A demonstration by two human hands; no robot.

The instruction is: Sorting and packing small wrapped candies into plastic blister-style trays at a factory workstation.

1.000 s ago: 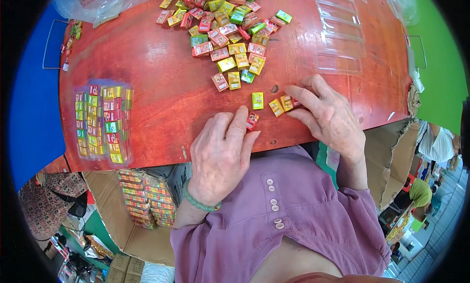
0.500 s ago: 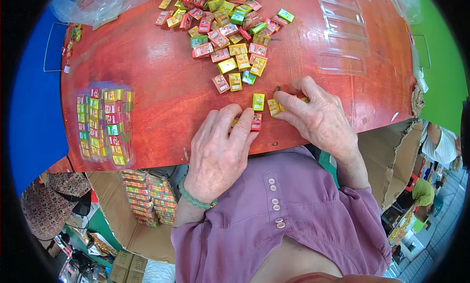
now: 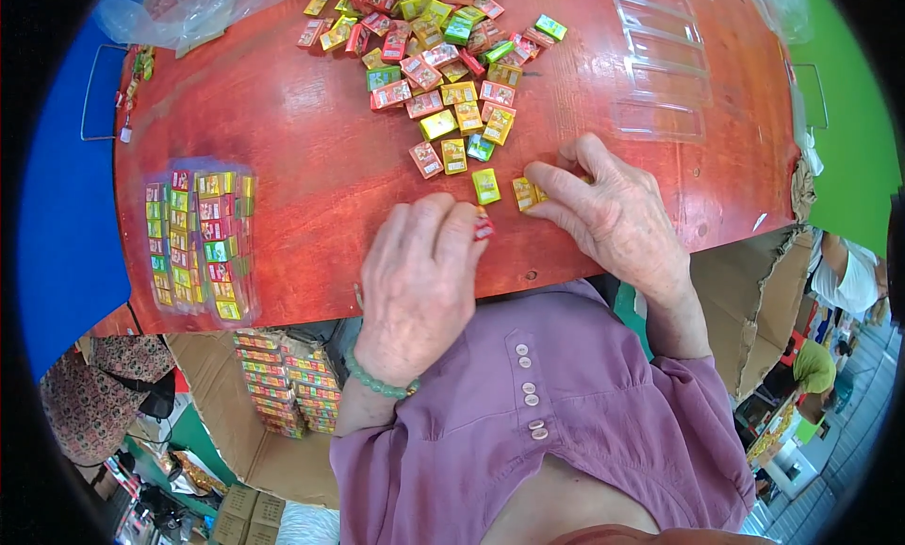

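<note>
My left hand (image 3: 415, 281), a green bead bracelet at its wrist, is closed on a small red box (image 3: 484, 225). Most of that box is hidden by the fingers. Just beyond it a small yellow box (image 3: 485, 186) lies slightly tilted on the red table (image 3: 311, 206). To the right, the thumb and fingers of my right hand (image 3: 613, 215) pinch small orange-yellow boxes (image 3: 524, 194), partly covered by the hand. A heap of small red, yellow and green boxes (image 3: 438, 55) spreads over the far middle of the table.
Clear plastic trays (image 3: 660, 64) lie at the far right. Filled trays of little boxes (image 3: 200, 243) stand on the left. Below the table's near edge, an open cardboard box (image 3: 222, 404) holds more filled packs. Clear plastic film (image 3: 198, 12) lies at the far left.
The red box has tilted in my left fingers, which have drawn in around it. The loose yellow box has shifted a little left and away. My right hand's boxes moved slightly left.
</note>
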